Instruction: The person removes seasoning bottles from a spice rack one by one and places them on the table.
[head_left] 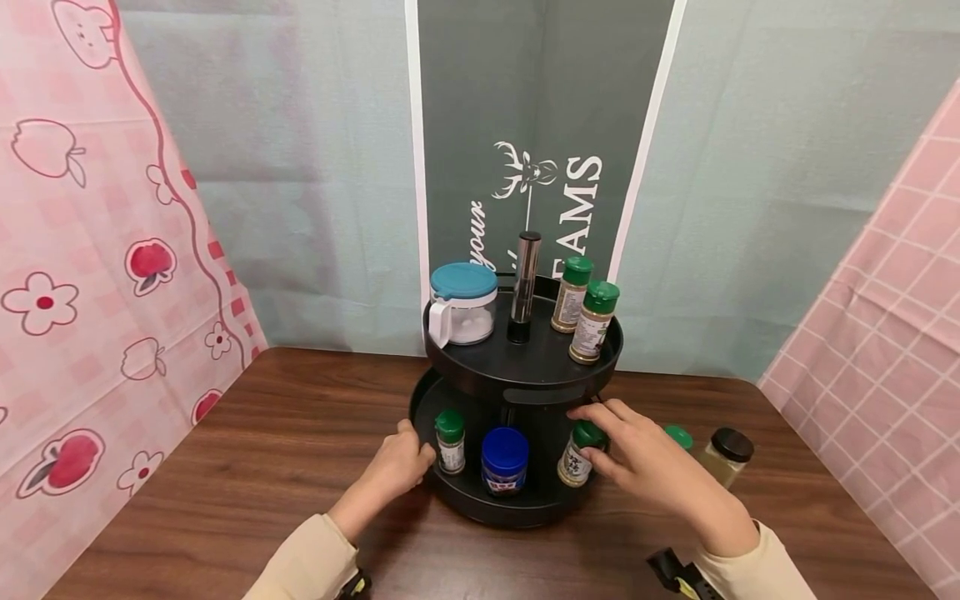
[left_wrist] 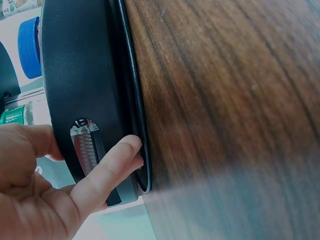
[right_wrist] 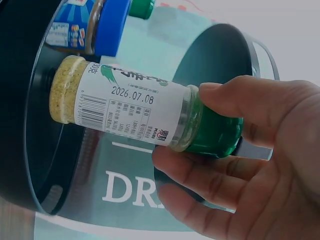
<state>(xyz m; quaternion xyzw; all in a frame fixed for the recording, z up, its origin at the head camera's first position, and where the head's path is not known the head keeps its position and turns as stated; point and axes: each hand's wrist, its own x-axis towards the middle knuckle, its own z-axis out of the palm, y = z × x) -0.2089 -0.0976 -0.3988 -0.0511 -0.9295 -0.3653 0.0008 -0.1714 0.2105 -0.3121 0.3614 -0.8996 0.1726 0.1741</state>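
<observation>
A black two-tier turntable rack [head_left: 517, 514] stands on the table. At the left side of its lower tier, my left hand [head_left: 395, 460] grips the rim, thumb inside and fingers against the outer wall [left_wrist: 82, 65]. On the right of that tier, my right hand [head_left: 637, 454] holds a spice jar [head_left: 574, 467] by its green cap [right_wrist: 216, 131]; in the right wrist view the thumb lies on one side and fingers on the other. The jar, with yellowish contents and a white label [right_wrist: 132, 102], is slightly tilted. A blue-lidded jar [head_left: 504, 461] and another green-capped jar [head_left: 451, 442] share the tier.
The upper tier carries a teal-lidded seasoning pot [head_left: 463, 304], a steel-and-black cylinder [head_left: 524, 287] and two green-capped jars [head_left: 592, 323]. Right of the rack, partly behind my right hand, are a black-lidded jar [head_left: 726, 457] and a green cap [head_left: 678, 437]. Curtains surround the wooden table [head_left: 247, 483].
</observation>
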